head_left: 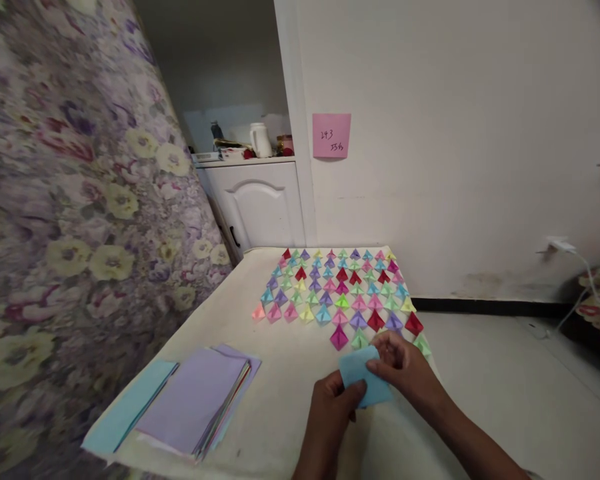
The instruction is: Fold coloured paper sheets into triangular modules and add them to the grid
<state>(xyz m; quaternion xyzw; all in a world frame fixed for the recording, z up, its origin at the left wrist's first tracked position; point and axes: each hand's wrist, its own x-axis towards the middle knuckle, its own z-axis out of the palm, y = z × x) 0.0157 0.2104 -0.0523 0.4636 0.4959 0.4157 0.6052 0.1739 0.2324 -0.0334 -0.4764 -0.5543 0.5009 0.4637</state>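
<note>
A light blue folded paper square (pixel 361 373) is held up over the near right part of the table between my two hands. My left hand (pixel 333 400) grips its lower left side, thumb lying across the front. At the upper right edge, my right hand (pixel 400 367) pinches the paper between thumb and fingers. Just beyond my hands, rows of small folded paper pieces (pixel 341 302) in many colours cover the far right of the table. A green folded piece (pixel 422 345) lies near my right hand, partly hidden behind it.
On the table (pixel 220 327), a stack of coloured paper (pixel 195 400) with purple on top lies at the left, beside a light blue paper strip (pixel 135 400). A floral curtain (pixel 80 233) hangs at left. The wall bears a pink note (pixel 331 136); a white cabinet (pixel 260 207) stands behind.
</note>
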